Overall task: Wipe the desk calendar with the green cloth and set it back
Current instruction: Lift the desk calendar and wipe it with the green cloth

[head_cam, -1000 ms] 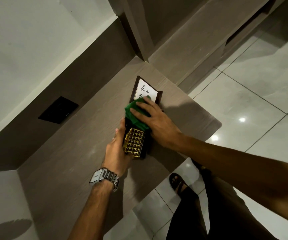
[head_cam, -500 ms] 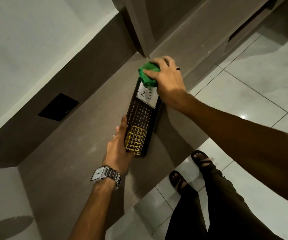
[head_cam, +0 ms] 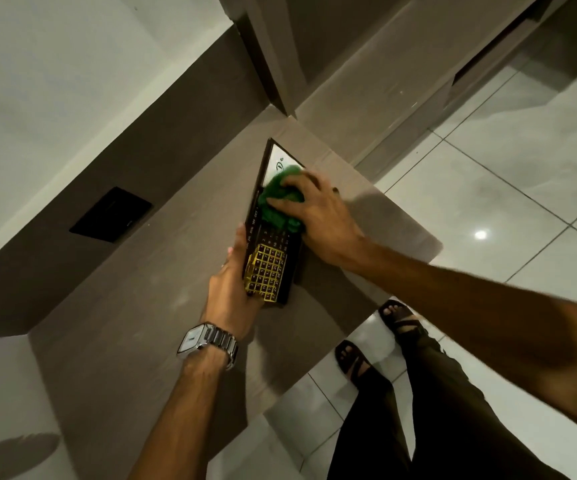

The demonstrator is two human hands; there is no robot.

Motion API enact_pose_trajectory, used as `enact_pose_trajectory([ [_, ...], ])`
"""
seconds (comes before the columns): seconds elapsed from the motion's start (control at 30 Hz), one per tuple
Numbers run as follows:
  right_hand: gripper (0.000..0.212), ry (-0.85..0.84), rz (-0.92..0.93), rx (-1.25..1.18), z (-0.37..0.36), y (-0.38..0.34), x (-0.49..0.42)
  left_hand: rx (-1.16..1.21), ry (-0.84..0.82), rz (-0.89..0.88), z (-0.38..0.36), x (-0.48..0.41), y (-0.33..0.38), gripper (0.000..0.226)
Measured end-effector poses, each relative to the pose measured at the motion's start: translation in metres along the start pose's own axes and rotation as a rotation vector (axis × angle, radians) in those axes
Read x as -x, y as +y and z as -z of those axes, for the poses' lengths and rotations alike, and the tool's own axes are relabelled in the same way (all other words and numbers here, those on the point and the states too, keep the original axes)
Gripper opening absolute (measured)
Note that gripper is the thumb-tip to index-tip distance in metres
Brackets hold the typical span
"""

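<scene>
The desk calendar (head_cam: 269, 268) is a long dark frame with a gold date grid at its near end and a white note panel at its far end. It lies on the grey-brown desk (head_cam: 134, 306). My left hand (head_cam: 231, 292) grips its near left edge; a metal watch sits on that wrist. My right hand (head_cam: 318, 216) presses the bunched green cloth (head_cam: 280, 202) onto the calendar's middle, covering part of the white panel and the month row.
A black wall socket plate (head_cam: 110, 214) sits in the panel behind the desk. The desk's right edge (head_cam: 418, 244) drops to a glossy tiled floor (head_cam: 508, 188), where my sandalled feet (head_cam: 377, 341) stand. A cabinet side (head_cam: 359, 81) rises at the desk's far corner.
My right hand has slid the green cloth back from the calendar's far end toward its middle. The left hand keeps its hold on the near edge.
</scene>
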State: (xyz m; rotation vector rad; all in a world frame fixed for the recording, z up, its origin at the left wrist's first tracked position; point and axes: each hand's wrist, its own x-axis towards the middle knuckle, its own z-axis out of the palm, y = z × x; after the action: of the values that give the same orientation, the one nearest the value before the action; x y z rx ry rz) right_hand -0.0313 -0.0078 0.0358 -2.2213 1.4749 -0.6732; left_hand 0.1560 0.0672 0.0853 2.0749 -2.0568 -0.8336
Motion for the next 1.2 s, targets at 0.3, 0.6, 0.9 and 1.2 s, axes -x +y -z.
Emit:
enact_pose_trajectory([
  [0.3,0.057,-0.257,-0.097,0.005,-0.035,-0.05,0.084,-0.06,0.03,-0.006,0.001,-0.005,-0.006,0.109],
  [0.6,0.059,-0.435,-0.046,-0.305,0.005,-0.031,0.074,-0.037,0.036,-0.021,0.001,-0.003,-0.008,0.109],
  [0.9,0.056,-0.098,-0.718,-1.043,0.062,0.017,0.079,0.016,0.068,-0.035,0.003,0.001,-0.002,0.108],
  [1.2,0.049,0.012,-0.922,-1.041,0.068,0.054,0.096,0.047,-0.023,0.05,0.013,0.007,0.006,0.126],
])
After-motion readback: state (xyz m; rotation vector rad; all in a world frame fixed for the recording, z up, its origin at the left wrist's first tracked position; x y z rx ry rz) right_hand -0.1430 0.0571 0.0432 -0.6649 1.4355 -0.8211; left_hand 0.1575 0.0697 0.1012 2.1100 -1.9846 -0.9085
